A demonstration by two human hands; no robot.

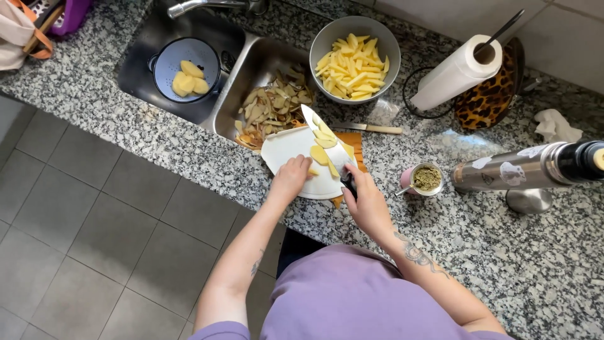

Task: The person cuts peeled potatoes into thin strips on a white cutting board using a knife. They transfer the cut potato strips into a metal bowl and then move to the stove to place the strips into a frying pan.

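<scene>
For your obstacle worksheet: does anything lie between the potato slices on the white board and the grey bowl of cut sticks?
Yes. The knife in the right hand lies across the potato slices on the bowl side; beyond it is bare counter.

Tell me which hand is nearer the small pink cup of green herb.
Right hand, gripping the knife beside the small pink cup. Left hand is farther, on the white cutting board.
</scene>
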